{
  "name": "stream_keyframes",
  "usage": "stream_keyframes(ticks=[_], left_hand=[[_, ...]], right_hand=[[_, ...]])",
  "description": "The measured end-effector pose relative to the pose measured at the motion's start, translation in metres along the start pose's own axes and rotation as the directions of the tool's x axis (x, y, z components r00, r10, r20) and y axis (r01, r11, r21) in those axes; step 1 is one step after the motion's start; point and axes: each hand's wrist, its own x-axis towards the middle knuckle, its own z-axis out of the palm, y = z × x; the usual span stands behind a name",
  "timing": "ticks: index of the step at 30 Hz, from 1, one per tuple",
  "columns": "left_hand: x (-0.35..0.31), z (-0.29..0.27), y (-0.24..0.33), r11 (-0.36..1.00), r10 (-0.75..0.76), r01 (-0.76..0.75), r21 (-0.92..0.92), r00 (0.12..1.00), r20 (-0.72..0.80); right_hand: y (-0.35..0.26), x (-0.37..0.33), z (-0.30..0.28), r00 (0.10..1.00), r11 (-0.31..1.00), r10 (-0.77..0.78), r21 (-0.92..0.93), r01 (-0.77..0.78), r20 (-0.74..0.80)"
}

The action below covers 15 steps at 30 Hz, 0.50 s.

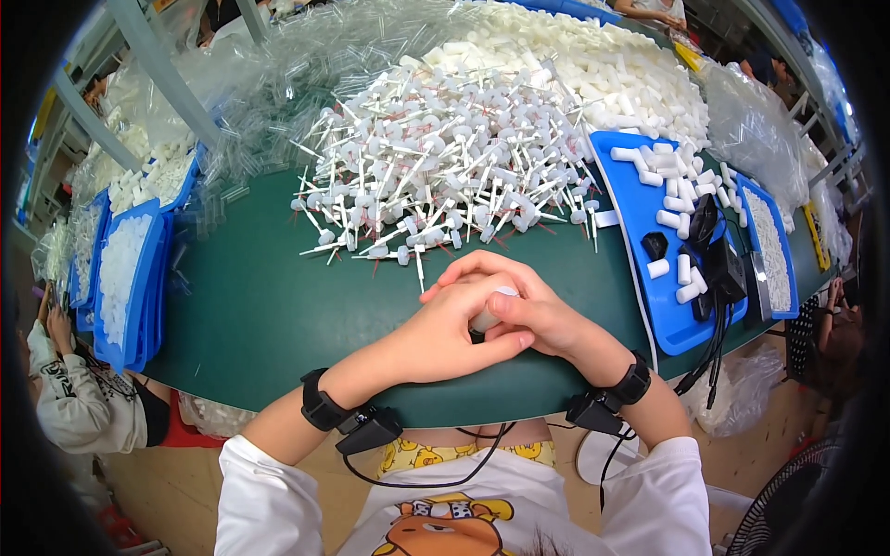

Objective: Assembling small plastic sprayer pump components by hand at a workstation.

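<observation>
My left hand (440, 326) and my right hand (547, 315) are clasped together above the near edge of the green table (278, 315). A whitish, rounded cylindrical piece (485, 320) shows between them, mostly covered by my fingers. Both hands are closed around it, with the right thumb and left thumb close to each other. Just beyond my hands lies a large heap of thin white stick pieces (454, 157) with pale grey collars and fine red ends. One such stick points toward my knuckles.
At right, a blue tray (663, 324) holds white cylinders and a black device (723, 273) with cables. Clear tubes (269, 111) and white cylinders (603, 74) are heaped behind. Stacked blue trays (153, 315) stand at left, and a smaller tray (788, 301) far right. Other people work nearby.
</observation>
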Motion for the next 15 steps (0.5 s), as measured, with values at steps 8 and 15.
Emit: stream_keyframes(ticks=[8,15], left_hand=[[-0.002,0.002,0.000,0.999,-0.005,0.001,-0.047,0.996,-0.094],[-0.003,-0.001,-0.007,0.983,-0.096,0.083,-0.161,0.993,-0.075]], right_hand=[[0.017,0.004,-0.001,0.993,0.982,0.121,0.150,-0.119,-0.006],[0.017,0.005,-0.003,0.990,0.925,0.140,0.355,-0.134,0.010]])
